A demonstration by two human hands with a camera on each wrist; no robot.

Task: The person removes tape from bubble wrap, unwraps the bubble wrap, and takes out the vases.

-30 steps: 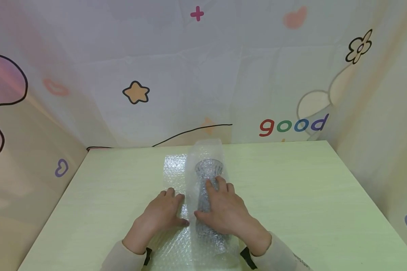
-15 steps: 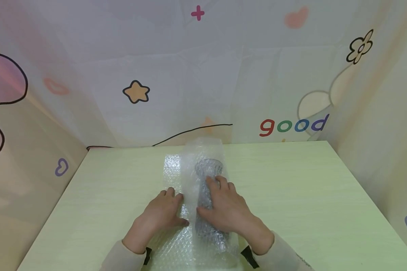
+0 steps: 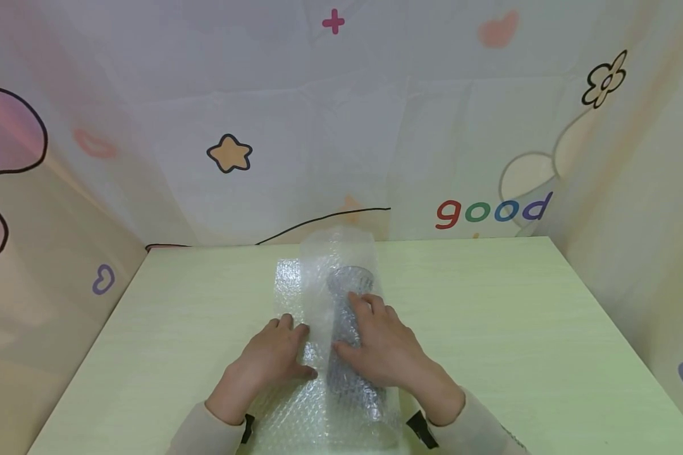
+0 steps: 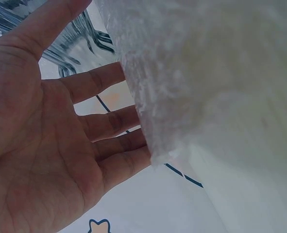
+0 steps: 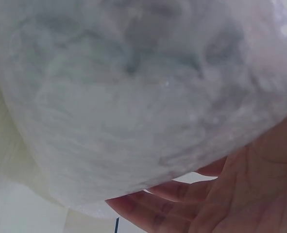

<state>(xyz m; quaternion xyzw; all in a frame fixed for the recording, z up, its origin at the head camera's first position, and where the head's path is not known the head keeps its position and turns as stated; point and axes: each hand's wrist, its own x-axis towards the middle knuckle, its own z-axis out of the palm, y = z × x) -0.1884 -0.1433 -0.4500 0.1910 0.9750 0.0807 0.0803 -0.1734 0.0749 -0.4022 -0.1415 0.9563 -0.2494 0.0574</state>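
A glass vase (image 3: 347, 379) with a flared top lies under bubble wrap (image 3: 319, 259) in the middle of the table, its shape blurred by the film. My left hand (image 3: 270, 354) rests its straight fingertips on the sheet just left of the vase. In the left wrist view those fingers (image 4: 97, 82) are spread at the wrap's edge, and ribbed glass shows behind them. Over the vase's body lies my right hand (image 3: 384, 347), fingers extended and thumb apart, pressing on the film. The right wrist view is mostly filled by cloudy wrap (image 5: 104, 131), with the fingers (image 5: 182, 208) along its edge.
The pale green table (image 3: 518, 328) extends to both sides. A printed cloth backdrop (image 3: 296, 145) rises behind its far edge and along both sides. Part of the wrap reaches that far edge, and its near part runs toward me.
My right hand has slid slightly right and away from me over the vase. The upper layer of wrap has spread to the left. My left hand has stayed nearly still.
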